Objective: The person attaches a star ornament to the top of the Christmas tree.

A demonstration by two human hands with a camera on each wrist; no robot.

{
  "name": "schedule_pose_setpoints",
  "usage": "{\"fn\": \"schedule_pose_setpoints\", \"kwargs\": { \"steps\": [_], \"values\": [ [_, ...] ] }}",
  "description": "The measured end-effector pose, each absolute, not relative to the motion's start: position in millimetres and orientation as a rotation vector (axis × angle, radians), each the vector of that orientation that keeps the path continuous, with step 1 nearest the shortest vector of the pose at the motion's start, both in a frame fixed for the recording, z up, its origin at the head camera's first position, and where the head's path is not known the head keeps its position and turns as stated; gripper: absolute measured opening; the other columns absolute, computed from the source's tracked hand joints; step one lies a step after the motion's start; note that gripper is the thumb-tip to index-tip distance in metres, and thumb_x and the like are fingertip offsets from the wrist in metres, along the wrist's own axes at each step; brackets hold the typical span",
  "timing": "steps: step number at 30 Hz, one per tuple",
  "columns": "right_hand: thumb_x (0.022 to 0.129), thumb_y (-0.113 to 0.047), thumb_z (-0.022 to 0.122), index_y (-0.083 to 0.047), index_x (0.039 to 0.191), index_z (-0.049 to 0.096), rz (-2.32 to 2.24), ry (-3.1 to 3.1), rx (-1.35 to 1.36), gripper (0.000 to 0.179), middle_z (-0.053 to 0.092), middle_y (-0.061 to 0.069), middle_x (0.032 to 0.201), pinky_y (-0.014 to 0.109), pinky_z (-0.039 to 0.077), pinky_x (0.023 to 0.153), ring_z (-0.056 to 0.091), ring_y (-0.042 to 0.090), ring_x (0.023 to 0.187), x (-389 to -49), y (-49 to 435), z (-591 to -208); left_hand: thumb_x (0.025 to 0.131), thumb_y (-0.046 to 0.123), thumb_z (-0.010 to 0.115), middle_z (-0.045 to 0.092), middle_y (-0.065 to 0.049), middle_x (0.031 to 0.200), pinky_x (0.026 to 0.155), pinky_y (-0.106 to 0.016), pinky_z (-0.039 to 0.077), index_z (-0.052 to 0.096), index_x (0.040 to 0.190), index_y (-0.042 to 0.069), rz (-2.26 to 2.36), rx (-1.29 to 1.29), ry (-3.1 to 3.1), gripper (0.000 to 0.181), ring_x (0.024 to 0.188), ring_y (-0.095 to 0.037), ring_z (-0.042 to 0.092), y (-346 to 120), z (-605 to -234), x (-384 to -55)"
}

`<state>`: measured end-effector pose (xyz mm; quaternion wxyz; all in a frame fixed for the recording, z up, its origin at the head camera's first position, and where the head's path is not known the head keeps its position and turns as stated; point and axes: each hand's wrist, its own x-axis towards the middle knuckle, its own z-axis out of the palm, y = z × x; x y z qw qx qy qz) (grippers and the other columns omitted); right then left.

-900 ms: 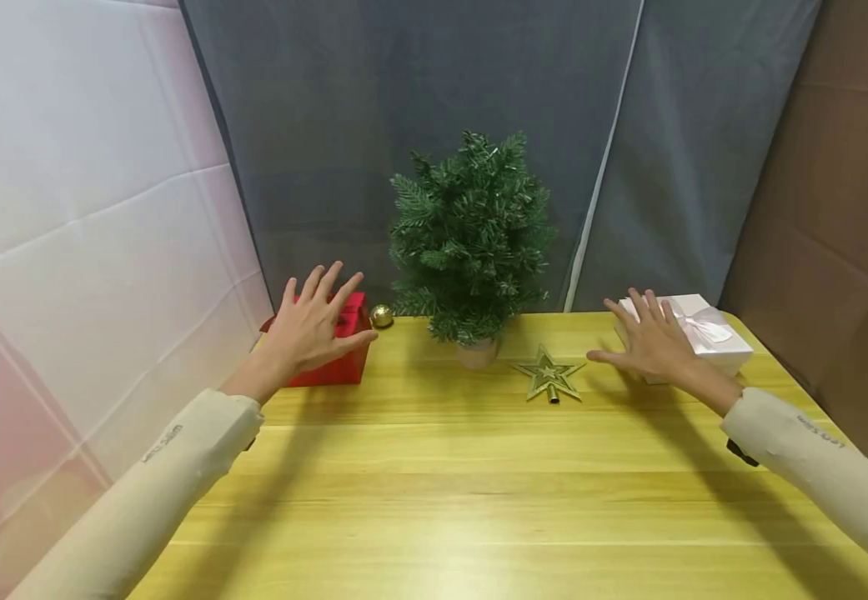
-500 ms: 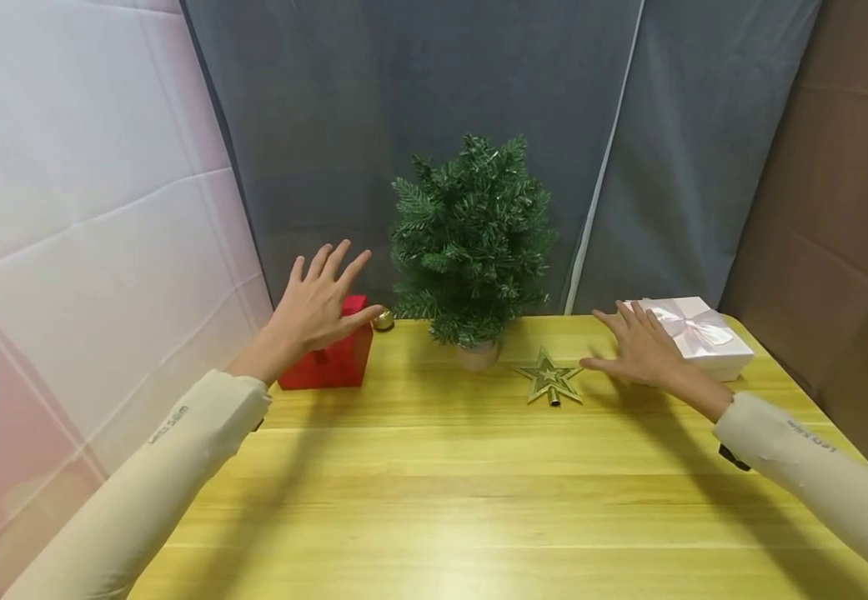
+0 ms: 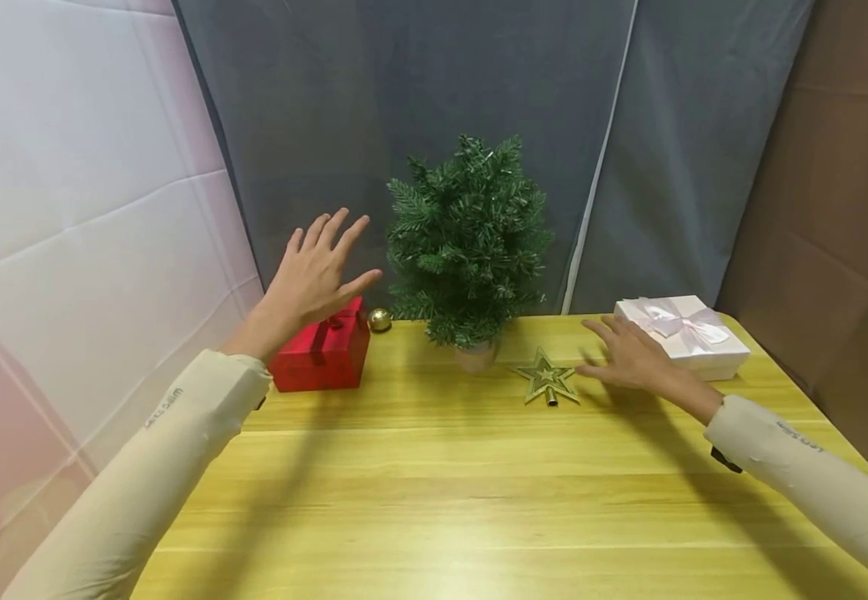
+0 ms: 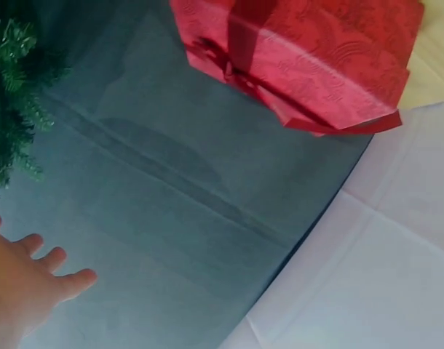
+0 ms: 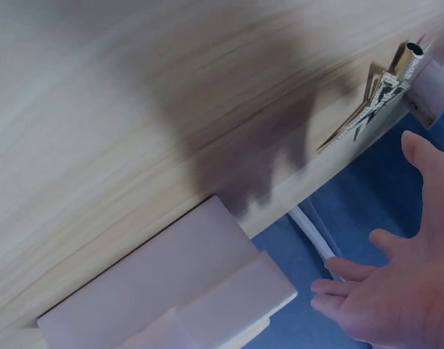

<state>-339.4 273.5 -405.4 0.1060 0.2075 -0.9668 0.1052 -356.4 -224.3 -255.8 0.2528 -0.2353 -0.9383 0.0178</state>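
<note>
In the head view I have the left hand [image 3: 304, 279], fingers spread apart, hanging above the red box [image 3: 319, 358] at its six o'clock. My right hand [image 3: 634, 357] hovers, fingers parted too; the gold star [image 3: 546, 377] lies on the surface [image 3: 434, 467] near its nine o'clock, the white box [image 3: 704, 360] at three, the green tree [image 3: 471, 242] at ten.

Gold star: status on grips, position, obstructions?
Left grip empty, raised near red box. Right grip empty, beside gold star. Star lying on table, nothing visible between it and right grip.
</note>
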Motion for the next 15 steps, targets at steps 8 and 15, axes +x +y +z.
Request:
{"fn": "schedule_pose_setpoints", "kwargs": {
  "steps": [8,15],
  "values": [
    [0.088,-0.044,0.081,-0.003,0.152,0.049,0.369,-2.815,0.671,0.083,0.049,0.036,0.145,0.070,0.041,0.105,0.044,0.059,0.135,-340.4,270.8,-411.9,0.103,0.064,0.049,0.019,-0.017,0.171,0.119,-0.068,0.021,0.013,0.169,0.027,0.031,-0.668,-2.543,0.084,0.154,-0.043,0.023,-214.6,-241.8,-357.9],
    [0.090,-0.031,0.082,-0.001,0.152,0.048,0.498,-2.790,0.791,0.077,0.053,0.035,0.142,0.068,0.041,0.106,0.051,0.053,0.130,-343.8,265.6,-418.1,0.104,0.063,0.049,0.020,-0.017,0.171,0.118,-0.067,0.025,0.014,0.169,0.026,0.013,-0.680,-2.529,0.083,0.153,-0.043,0.026,-203.6,-227.4,-359.0]
  ]
}}
